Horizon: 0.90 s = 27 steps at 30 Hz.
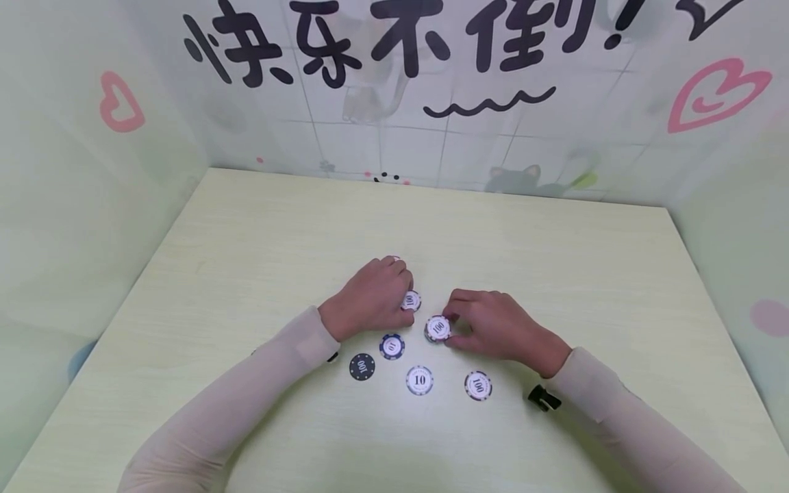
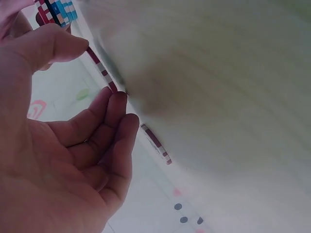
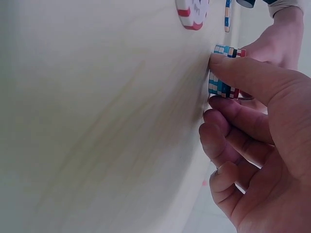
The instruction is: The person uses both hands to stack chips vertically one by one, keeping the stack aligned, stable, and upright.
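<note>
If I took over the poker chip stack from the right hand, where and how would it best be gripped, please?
I'd pinch the poker chip stack across its round side wall, spanning every layer, probably coming from the near side: it's a short layered cylinder, the right hand grips its right side, and the left hand sits to its far left.

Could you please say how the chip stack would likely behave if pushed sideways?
The chip stack could slide apart, since separate layers show along its side. Being wider than tall, it probably won't topple whole. Its straight, even layers suggest little bending.
</note>
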Each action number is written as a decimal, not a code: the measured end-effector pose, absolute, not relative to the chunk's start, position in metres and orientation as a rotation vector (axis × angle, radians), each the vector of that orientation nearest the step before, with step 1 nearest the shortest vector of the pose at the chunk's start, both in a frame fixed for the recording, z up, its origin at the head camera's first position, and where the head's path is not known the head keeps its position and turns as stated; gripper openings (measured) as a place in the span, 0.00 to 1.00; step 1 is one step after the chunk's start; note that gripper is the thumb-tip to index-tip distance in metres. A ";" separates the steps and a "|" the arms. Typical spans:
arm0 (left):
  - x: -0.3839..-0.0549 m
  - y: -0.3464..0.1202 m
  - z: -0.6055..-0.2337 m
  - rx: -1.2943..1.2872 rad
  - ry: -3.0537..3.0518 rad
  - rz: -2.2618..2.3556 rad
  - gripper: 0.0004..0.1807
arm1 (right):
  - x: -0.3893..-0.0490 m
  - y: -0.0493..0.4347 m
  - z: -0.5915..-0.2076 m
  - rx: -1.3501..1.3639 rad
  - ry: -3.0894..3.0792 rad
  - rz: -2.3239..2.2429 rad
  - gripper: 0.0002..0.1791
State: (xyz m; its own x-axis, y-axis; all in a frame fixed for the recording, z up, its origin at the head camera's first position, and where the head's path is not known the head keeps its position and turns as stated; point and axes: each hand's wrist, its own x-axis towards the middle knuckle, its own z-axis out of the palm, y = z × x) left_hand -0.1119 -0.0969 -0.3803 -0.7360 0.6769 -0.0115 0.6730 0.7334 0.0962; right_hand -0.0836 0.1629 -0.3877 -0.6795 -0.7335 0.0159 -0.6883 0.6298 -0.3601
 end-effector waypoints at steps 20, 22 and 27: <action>-0.112 -0.103 -0.381 1.273 2.917 0.304 0.19 | -0.084 0.162 -0.385 -1.178 2.712 -0.514 0.17; -0.111 -0.103 -0.381 1.301 2.919 0.312 0.19 | -0.084 0.162 -0.385 -1.174 2.711 -0.515 0.17; -0.110 -0.102 -0.381 1.335 2.924 0.315 0.18 | -0.083 0.163 -0.386 -1.172 2.713 -0.516 0.17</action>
